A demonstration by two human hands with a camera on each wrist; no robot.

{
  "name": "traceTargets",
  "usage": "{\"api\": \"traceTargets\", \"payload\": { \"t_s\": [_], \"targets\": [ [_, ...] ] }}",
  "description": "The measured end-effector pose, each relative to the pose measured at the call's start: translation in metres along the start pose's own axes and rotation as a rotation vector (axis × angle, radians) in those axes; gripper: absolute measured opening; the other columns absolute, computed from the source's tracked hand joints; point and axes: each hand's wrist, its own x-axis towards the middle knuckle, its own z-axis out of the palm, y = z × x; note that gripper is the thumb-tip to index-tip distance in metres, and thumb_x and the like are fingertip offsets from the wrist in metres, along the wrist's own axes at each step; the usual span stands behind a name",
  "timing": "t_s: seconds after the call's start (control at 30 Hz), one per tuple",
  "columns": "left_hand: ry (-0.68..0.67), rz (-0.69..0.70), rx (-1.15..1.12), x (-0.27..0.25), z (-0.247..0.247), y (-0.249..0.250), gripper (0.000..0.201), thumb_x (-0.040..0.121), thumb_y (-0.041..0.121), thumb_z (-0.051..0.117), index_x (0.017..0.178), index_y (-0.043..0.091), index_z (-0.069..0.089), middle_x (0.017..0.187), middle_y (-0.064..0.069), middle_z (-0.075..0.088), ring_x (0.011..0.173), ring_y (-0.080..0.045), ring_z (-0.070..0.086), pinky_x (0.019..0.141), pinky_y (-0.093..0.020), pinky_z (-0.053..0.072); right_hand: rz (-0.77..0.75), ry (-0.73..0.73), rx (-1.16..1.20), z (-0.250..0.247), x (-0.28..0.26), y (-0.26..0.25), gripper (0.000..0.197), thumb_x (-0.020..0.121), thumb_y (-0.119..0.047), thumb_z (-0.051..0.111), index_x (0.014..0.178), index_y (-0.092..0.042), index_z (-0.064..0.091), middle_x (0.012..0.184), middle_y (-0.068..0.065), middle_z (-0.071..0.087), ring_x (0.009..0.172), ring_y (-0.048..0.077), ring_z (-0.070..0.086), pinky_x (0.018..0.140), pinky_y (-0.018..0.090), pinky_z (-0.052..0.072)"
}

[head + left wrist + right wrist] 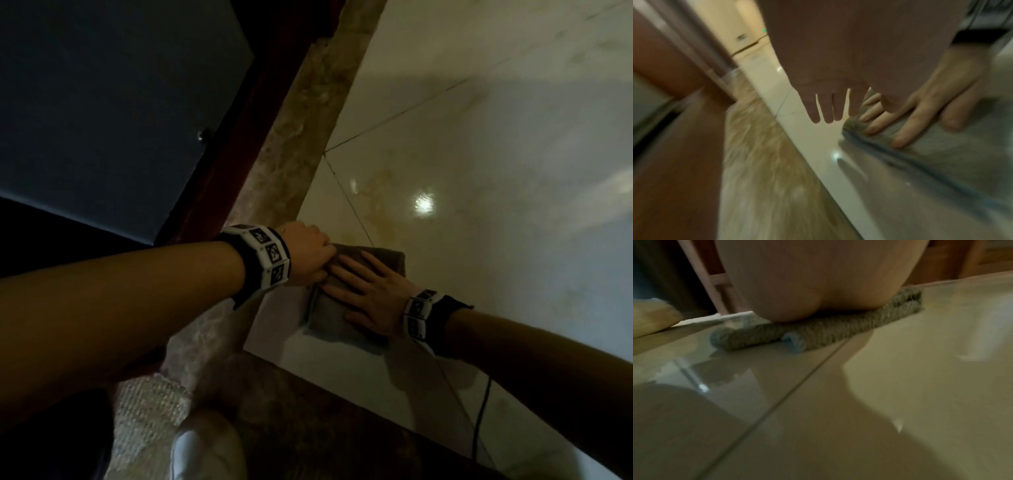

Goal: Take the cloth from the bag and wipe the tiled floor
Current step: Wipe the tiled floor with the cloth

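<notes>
Your right hand (371, 296) lies flat on the folded cloth (334, 320), fingers (906, 131) straight and spread, pressing its nubby grey-green pile onto the glossy cream tiled floor (479, 171). The cloth is a thick squarish pad with a blue hem, lying near the floor's left edge, beside the mottled stone threshold (308, 137). Just beyond, your left hand (310, 255) touches the cloth's far corner; you cannot tell whether its fingers pinch the corner.
</notes>
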Motion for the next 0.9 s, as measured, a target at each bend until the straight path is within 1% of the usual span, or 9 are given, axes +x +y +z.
{"api": "traceTargets", "payload": {
  "t_s": [0.1,0.17,0.23,0.3,0.37,0.47,0.6,0.73,0.9],
  "targets": [
    [0.123,0.081,0.074,0.027,-0.006,0.001,0.040,0.099,0.043,0.041,0.128,0.017,0.051,0.127,-0.008,0.055,0.111,-0.028,0.054,0.088,-0.040,0.047,0.091,0.052,0.023,0.012,-0.025,-0.011,0.064,0.099,-0.058,0.017,0.156,-0.029,0.014,0.162,0.009,0.014,0.149,0.033,0.011,0.116,0.057,0.006],
    [0.234,0.146,0.090,0.039,-0.005,0.000,0.036,0.097,0.037,0.042,0.123,0.015,0.055,0.125,-0.009,0.056,0.111,-0.029,0.055,0.087,-0.041,0.048,0.126,0.051,0.049,0.017,-0.041,-0.021,0.064,0.099,-0.057,0.020,0.156,-0.031,0.010,0.163,0.008,0.008,0.150,0.032,0.006,0.117,0.058,0.003],
    [0.336,0.249,0.103,0.057,-0.009,0.010,0.040,0.094,0.035,0.035,0.117,0.011,0.059,0.125,-0.012,0.057,0.109,-0.032,0.057,0.086,-0.042,0.050,0.201,0.029,0.075,0.019,-0.062,-0.035,0.064,0.099,-0.056,0.025,0.156,-0.031,0.008,0.163,0.008,0.007,0.150,0.034,0.006,0.117,0.060,0.008],
    [0.401,0.350,0.116,0.075,-0.018,0.030,0.049,0.090,0.034,0.028,0.115,0.008,0.060,0.127,-0.015,0.057,0.110,-0.033,0.057,0.088,-0.043,0.050,0.307,0.022,0.133,0.021,-0.081,-0.052,0.064,0.098,-0.055,0.028,0.156,-0.029,0.014,0.162,0.010,0.014,0.149,0.035,0.011,0.115,0.061,0.015],
    [0.449,0.416,0.116,0.087,-0.030,0.056,0.050,0.088,0.035,0.027,0.115,0.007,0.059,0.126,-0.016,0.056,0.110,-0.033,0.054,0.088,-0.044,0.048,0.373,0.009,0.147,0.025,-0.098,-0.066,0.066,0.098,-0.056,0.029,0.156,-0.029,0.014,0.163,0.009,0.014,0.150,0.033,0.009,0.116,0.060,0.014],
    [0.504,0.518,0.088,0.093,-0.049,0.097,0.047,0.085,0.035,0.033,0.112,0.009,0.062,0.117,-0.014,0.060,0.104,-0.032,0.055,0.083,-0.043,0.048,0.445,0.001,0.152,0.029,-0.117,-0.081,0.066,0.098,-0.056,0.029,0.156,-0.029,0.012,0.163,0.009,0.013,0.150,0.035,0.007,0.116,0.060,0.010],
    [0.637,0.687,0.189,0.104,-0.060,0.128,0.034,0.088,0.031,0.043,0.101,0.007,0.064,0.098,-0.013,0.063,0.087,-0.031,0.057,0.073,-0.041,0.046,0.460,0.006,0.114,0.041,-0.122,-0.081,0.063,0.100,-0.055,0.024,0.156,-0.030,0.011,0.163,0.008,0.010,0.150,0.034,0.004,0.117,0.059,0.004],
    [0.660,0.675,0.185,0.108,-0.073,0.135,0.044,0.092,0.038,0.034,0.101,0.007,0.063,0.094,-0.013,0.062,0.084,-0.031,0.057,0.073,-0.040,0.044,0.512,0.020,0.137,0.042,-0.143,-0.093,0.064,0.099,-0.055,0.024,0.156,-0.029,0.010,0.163,0.009,0.011,0.150,0.034,0.004,0.117,0.059,0.006],
    [0.562,0.616,0.247,0.108,-0.064,0.148,0.033,0.092,0.039,0.038,0.098,0.015,0.059,0.093,-0.007,0.060,0.085,-0.027,0.055,0.073,-0.039,0.041,0.570,0.020,0.147,0.056,-0.206,-0.106,0.066,0.098,-0.056,0.030,0.156,-0.030,0.011,0.164,0.007,0.007,0.150,0.030,-0.005,0.118,0.057,0.009]
  ]
}}
